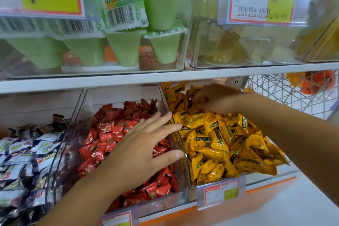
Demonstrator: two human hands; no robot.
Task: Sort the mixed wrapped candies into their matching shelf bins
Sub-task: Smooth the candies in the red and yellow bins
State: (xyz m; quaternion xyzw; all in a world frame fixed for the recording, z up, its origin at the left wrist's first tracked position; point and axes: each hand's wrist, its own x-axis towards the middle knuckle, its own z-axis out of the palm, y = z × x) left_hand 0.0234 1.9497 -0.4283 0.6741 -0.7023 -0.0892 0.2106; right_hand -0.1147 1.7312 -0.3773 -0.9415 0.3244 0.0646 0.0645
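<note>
Risks: right hand (214,99) reaching into back of right bin (189,174), fingers curling down among yellow candies (220,145) — grip hidden, cannot tell if pinching one. Raking there could be burying a stray deeper or flicking pieces over the divider. Left hand (141,145) spreading flat, fingers straight, holding nothing, over red candies (102,145) in middle bin (113,95); pressing down could be crushing wrappers. Candies looking small, glossy, pillow-shaped, likely slippery, heaped by colour — blue-white candies (23,152) filling leftmost bin. No misfit showing in yellow heap.
</note>
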